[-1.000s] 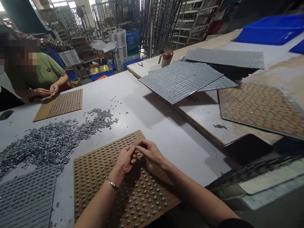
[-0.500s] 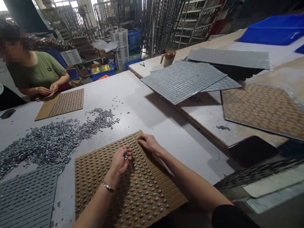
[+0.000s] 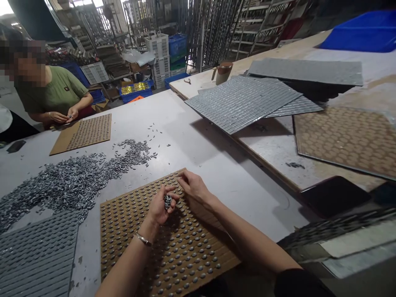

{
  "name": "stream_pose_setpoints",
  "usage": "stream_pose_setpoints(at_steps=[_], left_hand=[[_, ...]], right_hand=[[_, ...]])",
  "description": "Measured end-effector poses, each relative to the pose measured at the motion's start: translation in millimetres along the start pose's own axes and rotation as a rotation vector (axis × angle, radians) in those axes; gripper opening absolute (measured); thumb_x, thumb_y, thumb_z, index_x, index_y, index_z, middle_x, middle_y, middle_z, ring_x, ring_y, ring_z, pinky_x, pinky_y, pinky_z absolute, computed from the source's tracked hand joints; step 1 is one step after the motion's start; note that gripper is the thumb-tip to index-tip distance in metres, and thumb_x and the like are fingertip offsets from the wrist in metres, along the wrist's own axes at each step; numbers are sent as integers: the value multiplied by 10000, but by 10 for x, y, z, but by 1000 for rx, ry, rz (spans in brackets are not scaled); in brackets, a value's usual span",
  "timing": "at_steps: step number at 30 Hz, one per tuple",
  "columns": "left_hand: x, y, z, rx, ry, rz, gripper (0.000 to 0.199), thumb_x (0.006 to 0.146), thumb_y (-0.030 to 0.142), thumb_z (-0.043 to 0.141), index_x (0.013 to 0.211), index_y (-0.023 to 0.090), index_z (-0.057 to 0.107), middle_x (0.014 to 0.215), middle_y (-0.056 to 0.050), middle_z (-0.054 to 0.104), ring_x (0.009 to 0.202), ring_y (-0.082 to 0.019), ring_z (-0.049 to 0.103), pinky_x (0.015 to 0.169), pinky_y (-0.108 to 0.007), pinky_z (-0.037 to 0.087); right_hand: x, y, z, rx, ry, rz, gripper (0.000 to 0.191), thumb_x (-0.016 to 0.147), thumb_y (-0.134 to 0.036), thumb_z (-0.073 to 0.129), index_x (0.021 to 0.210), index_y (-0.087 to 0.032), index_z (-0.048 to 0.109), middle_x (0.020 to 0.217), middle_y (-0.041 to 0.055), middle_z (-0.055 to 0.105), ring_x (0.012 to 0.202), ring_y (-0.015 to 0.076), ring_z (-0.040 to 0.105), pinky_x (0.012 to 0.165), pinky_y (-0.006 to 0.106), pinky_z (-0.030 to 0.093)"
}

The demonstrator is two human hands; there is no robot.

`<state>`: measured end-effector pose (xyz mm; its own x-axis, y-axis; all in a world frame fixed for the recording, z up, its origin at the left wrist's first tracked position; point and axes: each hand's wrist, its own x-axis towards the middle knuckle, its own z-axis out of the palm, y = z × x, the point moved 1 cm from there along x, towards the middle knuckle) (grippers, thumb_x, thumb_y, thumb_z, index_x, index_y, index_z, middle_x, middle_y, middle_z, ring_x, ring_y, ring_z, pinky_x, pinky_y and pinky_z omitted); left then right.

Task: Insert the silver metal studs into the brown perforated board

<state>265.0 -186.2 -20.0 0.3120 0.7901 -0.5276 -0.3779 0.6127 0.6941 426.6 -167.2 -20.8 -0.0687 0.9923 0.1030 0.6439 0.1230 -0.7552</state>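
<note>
My left hand [image 3: 159,209], a bangle at its wrist, is cupped palm-up around a small heap of grey, shiny, spindle-shaped metal pieces [image 3: 167,201]. It hovers over a brown grooved board [image 3: 148,243] carrying rows of the same pieces. My right hand [image 3: 196,189] is at the board's far right corner, thumb and fingers pinched together; whatever is between the fingertips is too small to make out. A large loose pile of the grey pieces [image 3: 64,181] lies on the white table to the left, beyond the board.
A grey ridged sheet [image 3: 37,255] lies at the near left. Across the table a person in a green shirt [image 3: 66,88] works at another brown board [image 3: 88,132]. On the right-hand table are stacked grey sheets [image 3: 244,101], a mug [image 3: 223,73], a dark flat object [image 3: 335,196] and a blue bin [image 3: 359,33].
My right hand has shifted slightly left toward my left hand, its fingers more pinched. My left hand has turned, showing more of the pieces in its palm. The view has shifted slightly.
</note>
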Motion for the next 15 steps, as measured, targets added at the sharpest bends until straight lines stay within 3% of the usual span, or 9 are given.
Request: stream_pose_setpoints(at_steps=[3, 5, 10, 15], left_hand=[[-11, -37, 39, 78, -33, 28, 535, 841, 613, 506, 964, 104, 620, 601, -30, 605, 370, -71, 443, 289, -150, 209], [-35, -75, 73, 138, -22, 46, 577, 813, 654, 511, 944, 105, 628, 561, -11, 579, 350, -71, 433, 288, -156, 192], [-199, -182, 169, 199, 16, 30, 629, 777, 709, 492, 893, 107, 630, 500, 10, 544, 315, -71, 405, 294, -168, 189], [-417, -248, 188, 168, 30, -7, 598, 754, 731, 483, 749, 139, 573, 469, 13, 516, 317, -76, 407, 302, -172, 183]], right_hand=[[-212, -184, -45, 59, -89, -256, 196, 927, -273, 513, 1007, -220, 684, 932, 55, 665, 842, 165, 602, 762, 271, 452], [-337, -254, -42, 30, -149, -334, 224, 933, -255, 503, 1066, -238, 681, 1006, 66, 667, 918, 180, 606, 813, 292, 463], [-567, -323, -53, -194, -189, -277, 238, 937, -269, 458, 978, -207, 685, 925, 83, 660, 864, 205, 617, 758, 309, 481], [-740, -408, -82, -256, -196, -360, 229, 914, -270, 425, 954, -210, 642, 892, 81, 638, 786, 207, 613, 656, 303, 478]])
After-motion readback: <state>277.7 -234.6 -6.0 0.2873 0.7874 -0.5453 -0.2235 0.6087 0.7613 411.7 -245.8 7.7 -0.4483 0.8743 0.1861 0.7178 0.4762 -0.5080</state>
